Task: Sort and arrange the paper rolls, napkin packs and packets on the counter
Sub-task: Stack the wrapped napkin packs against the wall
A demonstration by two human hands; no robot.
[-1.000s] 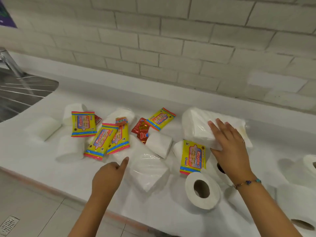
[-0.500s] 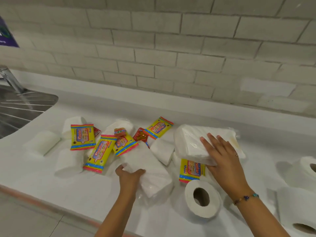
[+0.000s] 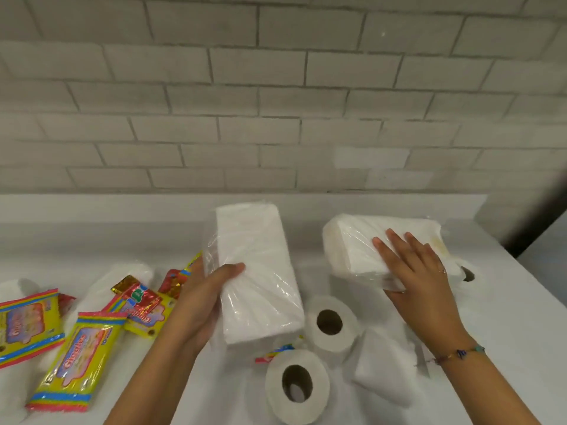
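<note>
My left hand [image 3: 204, 297] grips a white napkin pack [image 3: 254, 271] in clear wrap, held lifted at the middle of the view. My right hand [image 3: 417, 274] holds a second wrapped napkin pack [image 3: 362, 243] at the right, fingers spread over its top and thumb under its near edge. Two paper rolls [image 3: 296, 386] [image 3: 329, 322] lie below the lifted pack, with a small white napkin pack [image 3: 383, 366] beside them. Yellow packets [image 3: 75, 360] [image 3: 26, 323] with rainbow edges lie at the left, and small red packets [image 3: 141, 297] sit on top of one.
The white counter [image 3: 506, 317] runs up to a grey brick wall [image 3: 276, 102]. Its right end stops at a dark gap [image 3: 540, 228]. Another paper roll [image 3: 466, 273] is partly hidden behind my right hand. White rolls [image 3: 122, 276] lie among the packets at the left.
My left hand has lifted its napkin pack off the counter and carried it up and right. My right hand has raised the other pack and shifted it right. The view has swung right.
</note>
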